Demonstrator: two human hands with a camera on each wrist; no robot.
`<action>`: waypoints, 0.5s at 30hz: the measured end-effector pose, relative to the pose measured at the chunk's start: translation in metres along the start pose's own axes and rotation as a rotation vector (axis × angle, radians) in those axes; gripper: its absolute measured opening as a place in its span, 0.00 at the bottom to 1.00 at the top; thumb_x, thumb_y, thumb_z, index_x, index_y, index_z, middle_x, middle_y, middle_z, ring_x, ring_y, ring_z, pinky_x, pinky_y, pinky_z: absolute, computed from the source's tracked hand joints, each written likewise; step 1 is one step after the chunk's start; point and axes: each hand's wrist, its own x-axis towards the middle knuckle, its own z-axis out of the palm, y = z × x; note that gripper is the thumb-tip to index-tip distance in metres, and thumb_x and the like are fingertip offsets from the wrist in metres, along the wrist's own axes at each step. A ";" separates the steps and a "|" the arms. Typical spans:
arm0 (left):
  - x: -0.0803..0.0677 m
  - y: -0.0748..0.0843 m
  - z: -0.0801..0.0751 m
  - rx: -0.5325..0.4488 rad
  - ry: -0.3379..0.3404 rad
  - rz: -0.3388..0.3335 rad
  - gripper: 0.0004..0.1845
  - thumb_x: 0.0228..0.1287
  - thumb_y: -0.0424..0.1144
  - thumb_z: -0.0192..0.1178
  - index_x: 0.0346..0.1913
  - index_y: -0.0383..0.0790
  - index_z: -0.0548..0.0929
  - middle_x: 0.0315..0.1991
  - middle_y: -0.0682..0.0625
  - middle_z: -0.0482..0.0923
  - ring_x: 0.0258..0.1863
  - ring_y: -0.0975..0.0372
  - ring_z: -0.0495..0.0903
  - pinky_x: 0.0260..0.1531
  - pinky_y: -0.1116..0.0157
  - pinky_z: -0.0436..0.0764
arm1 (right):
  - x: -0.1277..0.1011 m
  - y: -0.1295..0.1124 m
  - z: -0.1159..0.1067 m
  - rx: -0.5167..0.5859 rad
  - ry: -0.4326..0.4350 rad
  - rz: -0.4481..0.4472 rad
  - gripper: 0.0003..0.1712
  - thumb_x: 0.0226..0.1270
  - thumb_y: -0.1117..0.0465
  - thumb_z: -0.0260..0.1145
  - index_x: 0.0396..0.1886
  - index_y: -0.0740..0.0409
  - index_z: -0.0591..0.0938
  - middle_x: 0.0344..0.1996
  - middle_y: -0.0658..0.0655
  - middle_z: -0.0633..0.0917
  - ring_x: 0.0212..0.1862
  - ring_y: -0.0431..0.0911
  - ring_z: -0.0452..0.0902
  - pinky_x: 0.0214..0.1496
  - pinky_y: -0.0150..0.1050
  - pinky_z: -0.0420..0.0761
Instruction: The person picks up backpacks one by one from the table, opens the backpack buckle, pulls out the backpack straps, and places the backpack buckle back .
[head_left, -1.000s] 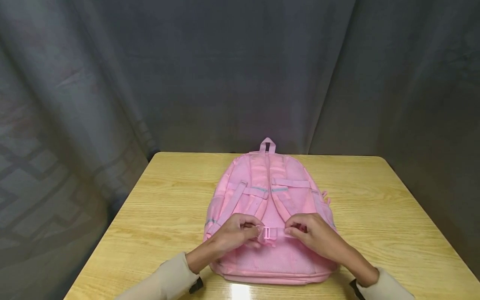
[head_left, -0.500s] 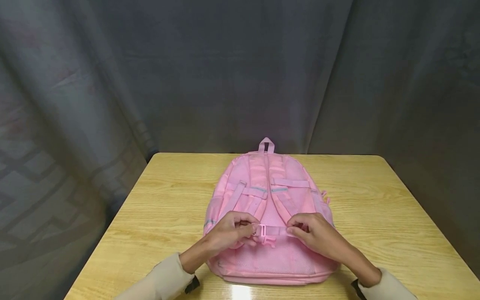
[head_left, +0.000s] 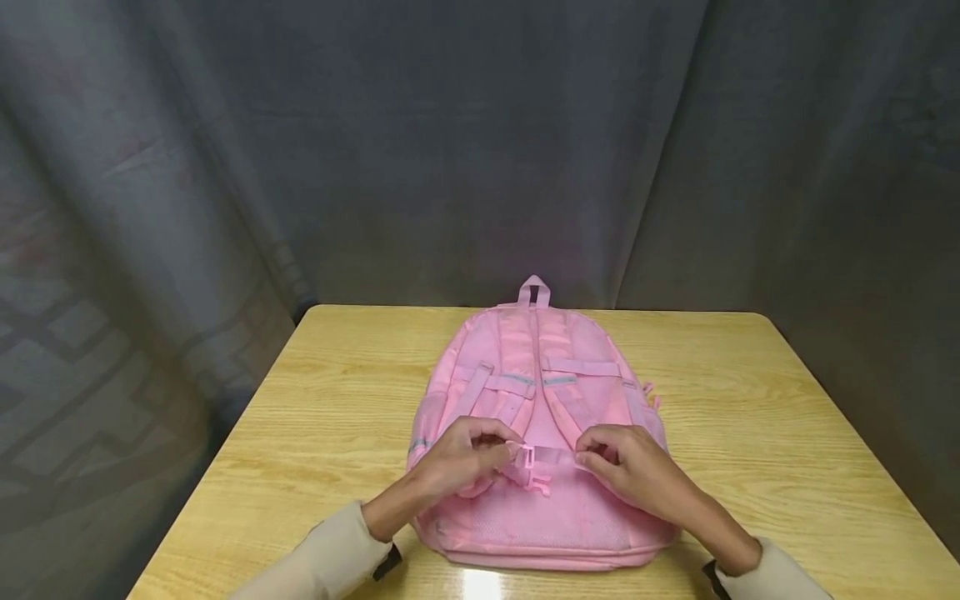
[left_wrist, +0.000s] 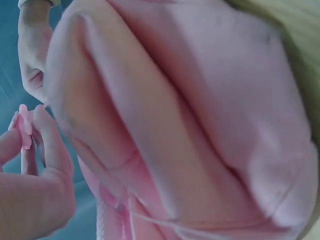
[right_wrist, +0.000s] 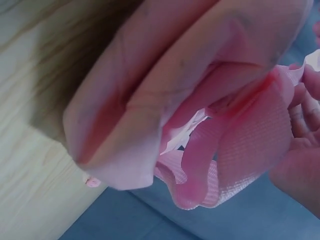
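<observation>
A pink backpack (head_left: 555,521) lies on the table, its shoulder straps facing up. Across its lower part runs a pale pink webbing strap (head_left: 553,456) with a pink plastic buckle (head_left: 529,457). My left hand (head_left: 468,462) pinches the buckle between thumb and fingers; the left wrist view shows the buckle (left_wrist: 24,129) at those fingertips. My right hand (head_left: 630,468) pinches the strap to the right of the buckle. A pronged buckle piece (head_left: 538,485) hangs just below. In the right wrist view, loops of webbing (right_wrist: 250,142) hang beside my right hand (right_wrist: 302,145).
The backpack rests on a wooden table (head_left: 337,400), close to its front edge. Behind the table hangs a dark grey curtain (head_left: 465,150). A carry loop (head_left: 534,292) stands up at the bag's top, and pink zipper pulls (head_left: 652,396) stick out at its right side.
My left hand has shifted slightly left and away from me with the buckle. More strap shows between the buckle and my right hand, which has hardly moved.
</observation>
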 end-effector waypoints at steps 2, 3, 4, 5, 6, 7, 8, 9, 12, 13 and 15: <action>0.002 0.001 0.001 0.060 0.037 0.016 0.08 0.64 0.39 0.66 0.42 0.38 0.88 0.31 0.44 0.82 0.23 0.63 0.75 0.18 0.72 0.72 | 0.001 0.000 0.001 -0.025 0.025 -0.022 0.07 0.63 0.62 0.72 0.30 0.45 0.84 0.23 0.40 0.82 0.25 0.30 0.71 0.27 0.29 0.75; 0.002 0.002 0.001 0.089 0.056 0.025 0.08 0.63 0.39 0.67 0.41 0.40 0.88 0.31 0.46 0.81 0.26 0.64 0.75 0.22 0.71 0.74 | 0.002 0.000 0.002 -0.045 0.041 -0.037 0.07 0.62 0.62 0.72 0.29 0.44 0.84 0.24 0.39 0.82 0.25 0.29 0.71 0.28 0.29 0.75; 0.003 0.002 0.001 0.122 0.073 0.034 0.07 0.63 0.39 0.67 0.40 0.41 0.89 0.31 0.48 0.81 0.27 0.64 0.75 0.25 0.71 0.75 | 0.003 0.001 0.002 -0.066 0.056 -0.051 0.08 0.61 0.63 0.73 0.29 0.44 0.84 0.24 0.37 0.81 0.26 0.29 0.71 0.29 0.29 0.75; 0.005 0.001 0.002 0.161 0.092 0.049 0.06 0.62 0.40 0.67 0.39 0.42 0.89 0.31 0.50 0.81 0.30 0.64 0.76 0.29 0.70 0.76 | 0.004 0.001 0.003 -0.087 0.071 -0.066 0.08 0.61 0.63 0.73 0.29 0.44 0.84 0.24 0.36 0.81 0.26 0.28 0.70 0.29 0.29 0.75; 0.006 0.001 0.002 0.199 0.110 0.065 0.06 0.62 0.40 0.68 0.39 0.44 0.90 0.32 0.52 0.81 0.33 0.64 0.76 0.33 0.69 0.77 | 0.005 0.001 0.004 -0.108 0.084 -0.078 0.09 0.60 0.63 0.73 0.29 0.43 0.84 0.24 0.35 0.80 0.27 0.28 0.69 0.30 0.29 0.74; 0.007 0.000 0.003 0.230 0.125 0.082 0.05 0.62 0.40 0.68 0.38 0.44 0.90 0.32 0.53 0.81 0.34 0.63 0.76 0.36 0.69 0.77 | 0.006 0.002 0.005 -0.130 0.094 -0.087 0.09 0.59 0.63 0.74 0.29 0.43 0.83 0.24 0.34 0.79 0.27 0.28 0.69 0.30 0.29 0.74; 0.009 -0.001 0.004 0.253 0.136 0.101 0.04 0.62 0.39 0.68 0.38 0.45 0.90 0.32 0.53 0.81 0.34 0.63 0.76 0.37 0.69 0.77 | 0.007 0.002 0.006 -0.148 0.102 -0.092 0.09 0.59 0.63 0.74 0.29 0.43 0.84 0.24 0.34 0.78 0.27 0.28 0.68 0.31 0.28 0.74; 0.010 -0.002 0.004 0.280 0.144 0.124 0.04 0.62 0.38 0.68 0.38 0.45 0.90 0.32 0.53 0.81 0.35 0.63 0.76 0.38 0.69 0.77 | 0.008 0.002 0.007 -0.171 0.108 -0.097 0.09 0.59 0.63 0.74 0.28 0.43 0.84 0.24 0.34 0.77 0.27 0.28 0.68 0.31 0.29 0.74; 0.013 -0.006 0.007 0.352 0.171 0.195 0.03 0.62 0.36 0.69 0.37 0.44 0.90 0.31 0.54 0.82 0.34 0.66 0.76 0.37 0.70 0.77 | 0.011 0.003 0.010 -0.234 0.108 -0.099 0.07 0.58 0.62 0.74 0.29 0.45 0.85 0.25 0.35 0.79 0.29 0.29 0.70 0.33 0.31 0.76; 0.014 -0.008 0.008 0.379 0.178 0.216 0.03 0.61 0.35 0.69 0.36 0.43 0.90 0.30 0.55 0.82 0.33 0.66 0.76 0.36 0.70 0.78 | 0.011 0.003 0.011 -0.258 0.106 -0.099 0.06 0.58 0.62 0.74 0.29 0.45 0.85 0.26 0.36 0.80 0.30 0.30 0.72 0.34 0.33 0.78; 0.015 -0.010 0.010 0.453 0.194 0.245 0.02 0.61 0.35 0.70 0.36 0.44 0.90 0.28 0.57 0.81 0.30 0.69 0.75 0.34 0.71 0.78 | 0.013 0.003 0.014 -0.301 0.104 -0.102 0.04 0.58 0.61 0.75 0.29 0.46 0.86 0.27 0.38 0.82 0.32 0.32 0.76 0.37 0.35 0.81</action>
